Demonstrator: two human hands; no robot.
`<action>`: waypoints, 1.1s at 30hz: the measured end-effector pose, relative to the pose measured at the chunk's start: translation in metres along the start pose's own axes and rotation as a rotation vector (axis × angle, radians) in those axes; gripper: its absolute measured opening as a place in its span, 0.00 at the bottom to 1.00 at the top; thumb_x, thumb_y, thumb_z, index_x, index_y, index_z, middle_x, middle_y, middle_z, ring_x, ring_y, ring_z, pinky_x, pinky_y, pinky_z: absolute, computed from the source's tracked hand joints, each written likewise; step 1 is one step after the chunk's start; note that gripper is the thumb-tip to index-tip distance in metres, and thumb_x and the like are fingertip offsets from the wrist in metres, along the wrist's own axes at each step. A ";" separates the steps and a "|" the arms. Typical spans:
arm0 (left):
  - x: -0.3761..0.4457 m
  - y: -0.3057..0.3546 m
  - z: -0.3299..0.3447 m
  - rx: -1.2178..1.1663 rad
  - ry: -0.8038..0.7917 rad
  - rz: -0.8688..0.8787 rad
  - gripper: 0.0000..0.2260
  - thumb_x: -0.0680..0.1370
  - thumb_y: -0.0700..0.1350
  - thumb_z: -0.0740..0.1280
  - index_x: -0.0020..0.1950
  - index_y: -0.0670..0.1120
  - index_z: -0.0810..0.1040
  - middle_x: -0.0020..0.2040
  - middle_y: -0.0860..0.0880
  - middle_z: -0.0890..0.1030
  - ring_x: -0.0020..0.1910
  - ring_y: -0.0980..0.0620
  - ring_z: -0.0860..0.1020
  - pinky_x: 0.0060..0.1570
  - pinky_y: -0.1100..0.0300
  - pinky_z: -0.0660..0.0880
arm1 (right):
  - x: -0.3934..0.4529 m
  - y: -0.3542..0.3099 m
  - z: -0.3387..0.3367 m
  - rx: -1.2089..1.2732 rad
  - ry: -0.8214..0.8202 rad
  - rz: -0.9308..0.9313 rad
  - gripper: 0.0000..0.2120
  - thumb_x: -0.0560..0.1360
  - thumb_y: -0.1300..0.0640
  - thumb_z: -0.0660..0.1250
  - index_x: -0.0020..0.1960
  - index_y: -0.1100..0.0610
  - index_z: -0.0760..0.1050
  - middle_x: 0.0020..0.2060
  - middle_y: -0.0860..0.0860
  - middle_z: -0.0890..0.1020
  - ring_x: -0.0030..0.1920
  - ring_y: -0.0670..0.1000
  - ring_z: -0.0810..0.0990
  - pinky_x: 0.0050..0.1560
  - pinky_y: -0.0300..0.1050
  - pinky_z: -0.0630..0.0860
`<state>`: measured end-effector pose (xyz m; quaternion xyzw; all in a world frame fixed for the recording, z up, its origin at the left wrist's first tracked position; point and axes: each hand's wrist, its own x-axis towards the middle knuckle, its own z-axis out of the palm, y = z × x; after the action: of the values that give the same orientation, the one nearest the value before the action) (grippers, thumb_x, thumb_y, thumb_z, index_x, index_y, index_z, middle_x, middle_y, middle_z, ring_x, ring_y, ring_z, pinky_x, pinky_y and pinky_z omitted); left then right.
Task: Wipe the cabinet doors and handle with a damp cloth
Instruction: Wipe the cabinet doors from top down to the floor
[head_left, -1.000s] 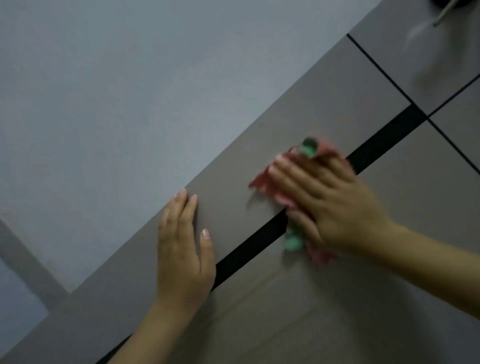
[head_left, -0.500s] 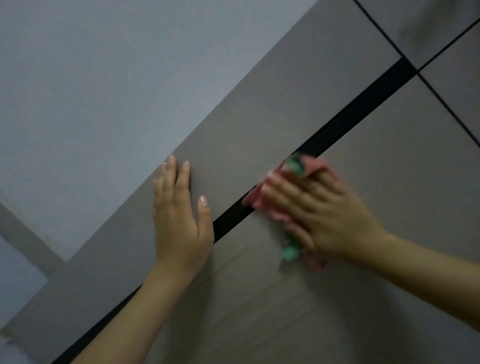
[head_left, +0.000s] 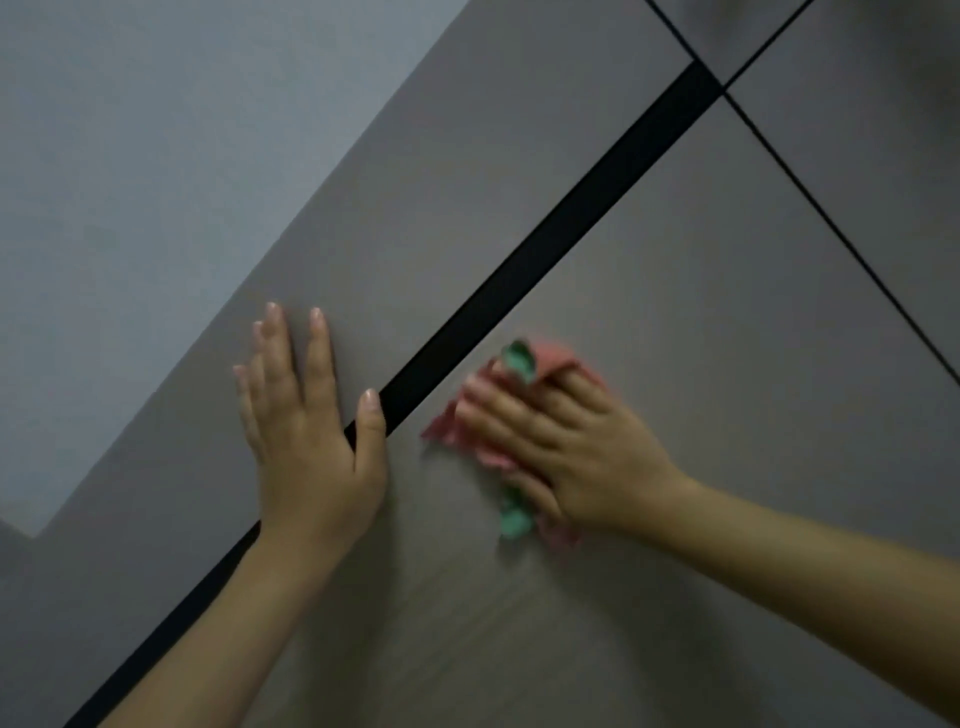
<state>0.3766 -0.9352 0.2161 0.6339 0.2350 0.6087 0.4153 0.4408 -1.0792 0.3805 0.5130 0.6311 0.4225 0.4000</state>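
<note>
**Cloth pressed on the lower door, other hand flat beside it**

The right hand's fingers lie spread and slightly bent over a pink and green cloth, pressing it against the grey door. The cloth bunches out from under them: pink above the fingertips and toward the left, a green fold at the top and another green bit below the thumb side. The right hand sits just below and to the right of the black strip that runs slantwise across the view; the cloth is close to the strip but apart from it.

The left hand's fingers are straight and a little apart, laid flat on the upper panel and holding nothing. Its thumb tip reaches the edge of the strip, and the left hand and wrist cross over the strip lower down.

Thin dark seams split off further doors at the upper right. A pale blue-grey wall fills the upper left. Faint streaks show on the door below the hands.
</note>
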 end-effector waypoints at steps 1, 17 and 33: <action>-0.001 0.000 0.001 -0.001 -0.008 0.003 0.29 0.79 0.54 0.51 0.78 0.45 0.50 0.78 0.43 0.45 0.77 0.48 0.42 0.74 0.51 0.37 | 0.005 0.012 -0.004 -0.017 0.042 0.096 0.26 0.80 0.47 0.53 0.75 0.55 0.60 0.73 0.52 0.63 0.74 0.54 0.58 0.74 0.54 0.53; -0.024 0.034 0.013 -0.039 -0.011 -0.006 0.28 0.78 0.54 0.52 0.78 0.51 0.55 0.78 0.43 0.47 0.77 0.48 0.44 0.71 0.55 0.33 | -0.040 0.006 -0.002 -0.025 0.155 0.417 0.25 0.79 0.50 0.54 0.74 0.57 0.59 0.73 0.53 0.61 0.74 0.54 0.57 0.73 0.55 0.54; -0.044 0.053 0.019 -0.010 -0.078 -0.043 0.29 0.79 0.55 0.54 0.78 0.51 0.52 0.79 0.45 0.45 0.77 0.49 0.42 0.72 0.47 0.35 | -0.078 -0.027 0.011 -0.020 0.220 0.631 0.28 0.79 0.52 0.57 0.76 0.60 0.55 0.73 0.53 0.60 0.76 0.54 0.52 0.73 0.58 0.54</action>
<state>0.3778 -1.0044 0.2352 0.6498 0.2290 0.5757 0.4404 0.4544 -1.1577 0.3569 0.6305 0.4765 0.5845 0.1839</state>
